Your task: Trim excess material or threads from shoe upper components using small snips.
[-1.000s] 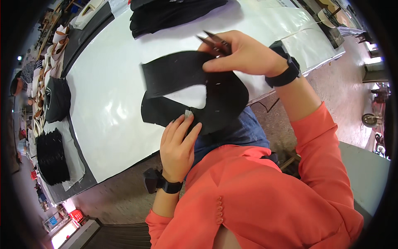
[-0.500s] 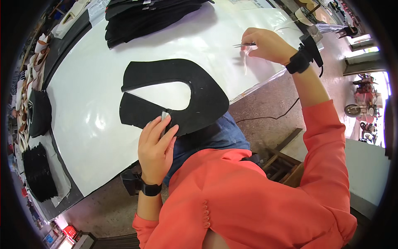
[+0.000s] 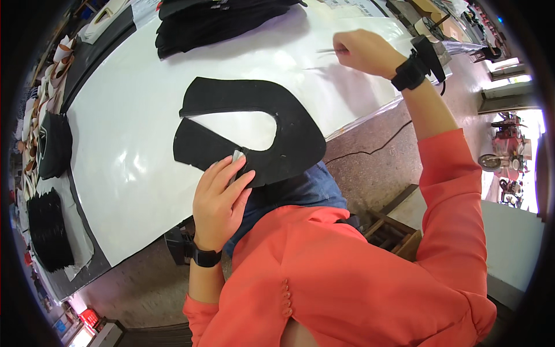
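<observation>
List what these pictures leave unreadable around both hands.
- Head view: the thin tool in the right hand is blurred; its kind is unclear.
- The small grey object is mostly covered by the left hand.
- The black cut piece has its near edge hidden by that hand.

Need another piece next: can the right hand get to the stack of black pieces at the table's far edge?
Probably yes: the right hand, holding a thin tool, has bare white table between it and the stack.

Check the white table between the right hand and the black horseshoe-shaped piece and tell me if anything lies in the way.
Nothing visible does. The right hand, closed on a thin tool, is over bare white table. The black horseshoe-shaped piece lies nearer the person, the left hand on its near edge. The stack of black pieces sits off to the far side.
</observation>
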`<state>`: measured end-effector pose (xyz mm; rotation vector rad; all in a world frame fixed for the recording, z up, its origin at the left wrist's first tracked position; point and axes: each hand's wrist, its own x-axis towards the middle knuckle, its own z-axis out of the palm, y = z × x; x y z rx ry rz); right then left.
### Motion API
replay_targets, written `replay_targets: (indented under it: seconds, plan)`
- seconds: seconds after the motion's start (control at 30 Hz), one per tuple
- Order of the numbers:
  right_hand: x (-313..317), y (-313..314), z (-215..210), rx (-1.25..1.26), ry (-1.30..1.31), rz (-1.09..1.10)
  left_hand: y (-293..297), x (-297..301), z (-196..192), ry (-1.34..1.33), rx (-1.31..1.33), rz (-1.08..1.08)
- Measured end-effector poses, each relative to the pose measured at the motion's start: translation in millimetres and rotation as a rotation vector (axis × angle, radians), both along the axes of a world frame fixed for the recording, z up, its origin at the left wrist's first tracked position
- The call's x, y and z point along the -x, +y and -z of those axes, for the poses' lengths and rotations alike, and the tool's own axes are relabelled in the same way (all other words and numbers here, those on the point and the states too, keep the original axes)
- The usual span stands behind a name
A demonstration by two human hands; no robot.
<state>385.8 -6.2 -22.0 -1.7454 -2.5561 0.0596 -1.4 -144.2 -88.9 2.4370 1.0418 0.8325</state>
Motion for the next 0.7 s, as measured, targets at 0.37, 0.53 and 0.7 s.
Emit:
replay_targets:
  seconds: [0.37, 0.53, 0.7]
  plan:
    - [221.4, 3.3, -26.6, -0.006, 0.615, -0.474, -0.9, 0.5, -1.5, -0.023, 0.105, 0.007]
    - [230.3, 1.3, -27.6, 0.313, 0.927, -0.391, -2.5, 0.8, -6.8, -0.164, 0.246, -0.065]
    - [201.7, -12.0, -4.9, 0.437, 0.84, -0.242, -1.3, -4.5, -11.6, -0.383, 0.288, -0.222]
